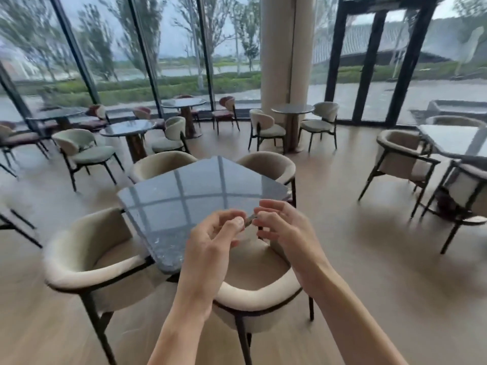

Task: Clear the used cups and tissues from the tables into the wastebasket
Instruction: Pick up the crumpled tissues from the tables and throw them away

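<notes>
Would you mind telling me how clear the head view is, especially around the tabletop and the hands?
Head view: window glare streaks the glossy tabletop; wide-angle distortion bends the window frames; edges are motion-blurred; the small item pinched between left hand and right hand is too blurred to identify.

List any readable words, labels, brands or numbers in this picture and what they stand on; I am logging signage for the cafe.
None can be read.
The small grey object pinched between the left hand and right hand: too small and blurred to show any print.
The glossy grey stone table: only window reflections, no text.
</notes>
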`<state>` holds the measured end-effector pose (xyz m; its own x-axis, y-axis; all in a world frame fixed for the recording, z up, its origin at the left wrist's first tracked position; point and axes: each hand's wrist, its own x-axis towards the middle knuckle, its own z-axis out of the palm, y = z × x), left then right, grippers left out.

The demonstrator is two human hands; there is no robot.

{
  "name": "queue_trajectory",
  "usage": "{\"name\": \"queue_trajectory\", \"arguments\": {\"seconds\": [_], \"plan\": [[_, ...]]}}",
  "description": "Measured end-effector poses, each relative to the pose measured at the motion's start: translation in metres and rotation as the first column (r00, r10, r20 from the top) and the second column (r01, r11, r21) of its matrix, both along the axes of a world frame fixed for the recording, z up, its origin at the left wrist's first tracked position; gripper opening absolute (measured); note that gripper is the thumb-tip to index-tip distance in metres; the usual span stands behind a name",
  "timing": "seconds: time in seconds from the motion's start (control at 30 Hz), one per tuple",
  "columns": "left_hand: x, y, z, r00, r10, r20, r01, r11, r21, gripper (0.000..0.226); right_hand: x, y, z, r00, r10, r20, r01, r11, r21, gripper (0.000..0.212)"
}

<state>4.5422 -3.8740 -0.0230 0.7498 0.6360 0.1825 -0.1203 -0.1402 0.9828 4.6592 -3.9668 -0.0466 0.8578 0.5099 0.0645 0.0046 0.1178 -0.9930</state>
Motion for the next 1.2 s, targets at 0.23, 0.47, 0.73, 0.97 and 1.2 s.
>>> {"name": "queue_trajectory", "arguments": {"seconds": [0.23, 0.47, 0.73, 0.97, 1.2], "plan": [[0.124, -0.093, -0.024, 0.995, 0.095, -0.023, -0.095, 0.995, -0.005, 0.018, 0.115, -0.093, -0.029, 0.999, 0.041, -0.034, -0.041, 0.999, 0.000, 0.026], [0.349, -0.307, -0.018, 0.949, -0.312, 0.033, 0.313, 0.950, -0.010, 0.025, 0.285, -0.331, -0.006, 0.946, -0.322, -0.022, 0.322, 0.947, -0.015, 0.038], [0.497, -0.607, 0.022, 0.665, -0.745, 0.062, 0.743, 0.667, 0.052, 0.025, 0.349, -0.658, 0.028, 0.580, -0.813, -0.052, 0.810, 0.568, 0.145, 0.030], [0.539, -0.844, 0.042, 0.459, -0.884, 0.089, 0.870, 0.468, 0.154, 0.025, 0.361, -0.881, 0.034, 0.380, -0.925, -0.007, 0.908, 0.372, 0.194, 0.018], [0.554, -1.062, 0.048, 0.285, -0.953, 0.105, 0.950, 0.296, 0.101, 0.013, 0.351, -1.088, 0.043, 0.217, -0.976, -0.002, 0.958, 0.212, 0.194, 0.017]]}}
